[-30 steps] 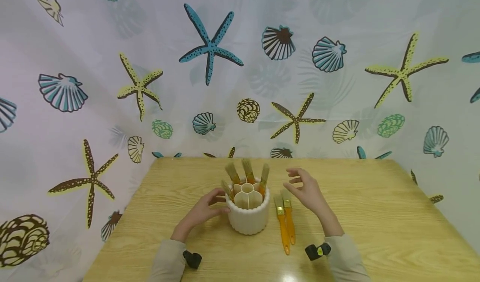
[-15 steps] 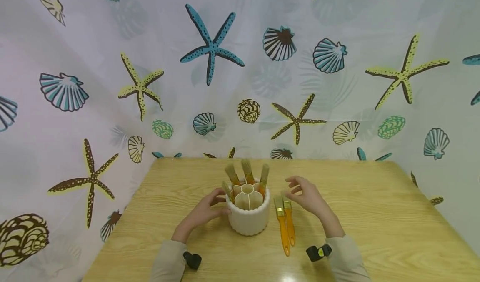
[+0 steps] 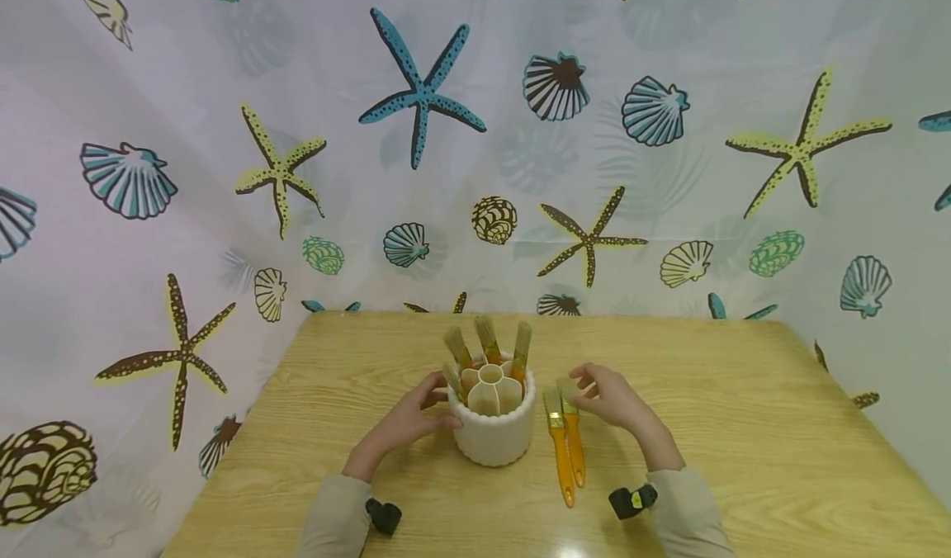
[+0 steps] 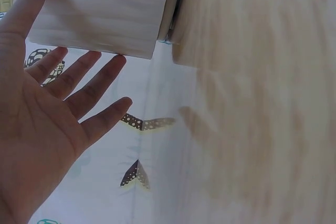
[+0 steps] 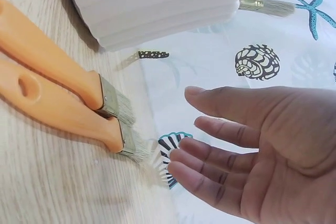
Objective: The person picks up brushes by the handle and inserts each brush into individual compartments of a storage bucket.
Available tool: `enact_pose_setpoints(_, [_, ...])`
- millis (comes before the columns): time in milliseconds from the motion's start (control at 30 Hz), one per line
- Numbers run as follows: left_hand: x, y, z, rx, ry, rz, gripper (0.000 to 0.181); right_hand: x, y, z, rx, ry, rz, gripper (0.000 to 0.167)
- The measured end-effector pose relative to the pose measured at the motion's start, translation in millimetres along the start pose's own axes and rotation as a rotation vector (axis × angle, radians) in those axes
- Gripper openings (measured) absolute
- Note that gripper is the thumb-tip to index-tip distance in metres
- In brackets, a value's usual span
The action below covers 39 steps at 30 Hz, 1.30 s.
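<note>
A white scalloped brush holder [image 3: 493, 441] with petal-shaped compartments stands near the table's middle. Several paintbrushes [image 3: 488, 340] stand in its back and left compartments, bristles up. My left hand [image 3: 409, 419] rests at the holder's left side, thumb toward the front. In the left wrist view the fingers [image 4: 103, 84] are nearly straight, fingertips at the holder's wall. Right of the holder lie two orange-handled paintbrushes [image 3: 562, 463], side by side, bristles pointing away from me. My right hand [image 3: 611, 399] hovers beside their bristles [image 5: 137, 153], fingers loosely bent, holding nothing.
The wood-grain table [image 3: 743, 442] extends to both sides. Behind it hangs a white curtain [image 3: 334, 87] printed with starfish and shells, also along the left and right sides. Each wrist wears a small black camera [image 3: 384, 516].
My right hand has come down and nearer to the bristles of the two lying paintbrushes, its fingers drawing closer together. The left hand stays at the holder, which has turned slightly.
</note>
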State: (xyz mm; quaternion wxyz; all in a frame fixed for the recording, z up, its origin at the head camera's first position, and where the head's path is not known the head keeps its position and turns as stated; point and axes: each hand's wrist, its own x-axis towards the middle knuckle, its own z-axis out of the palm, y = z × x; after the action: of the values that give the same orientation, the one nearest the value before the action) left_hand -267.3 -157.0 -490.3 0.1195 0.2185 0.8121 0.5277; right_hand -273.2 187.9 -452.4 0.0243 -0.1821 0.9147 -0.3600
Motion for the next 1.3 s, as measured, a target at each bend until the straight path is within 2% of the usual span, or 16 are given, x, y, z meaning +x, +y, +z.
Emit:
enact_pose_setpoints(133, [6.2, -15.3, 1.5, 0.010, 0.006, -0.010, 0.070, -0.3, 1.7, 1.3, 0.001, -0.021, 0.032, 0.037])
enact_pose_setpoints(267, [7.0, -19.3, 2.1, 0.023, 0.018, -0.016, 0.072, -0.7, 2.7, 1.7, 0.016, -0.028, 0.050, 0.038])
enact_pose_setpoints(567, [6.4, -17.9, 3.7, 0.052, 0.028, -0.011, 0.075, -2.5, 5.5, 3.7, 0.010, -0.043, 0.093, 0.041])
enact_pose_setpoints(867, [7.4, -19.4, 4.8, 0.056, 0.018, -0.030, 0.087, -4.1, 11.1, 9.2, 0.014, -0.048, 0.158, 0.049])
enact_pose_setpoints(1000, [7.4, -18.7, 5.1, 0.041, 0.011, -0.031, 0.084, -3.3, 10.0, 10.7, 0.030, -0.040, 0.173, 0.052])
enact_pose_setpoints(1133, [7.4, -17.8, 4.9, 0.023, 0.002, -0.027, 0.080, -1.5, 10.2, 13.9, -0.017, -0.032, 0.176, 0.052])
enact_pose_setpoints(1300, [7.1, -17.7, 4.4, 0.030, -0.001, -0.028, 0.077, -0.1, 12.4, 19.3, -0.052, -0.031, 0.218, 0.053])
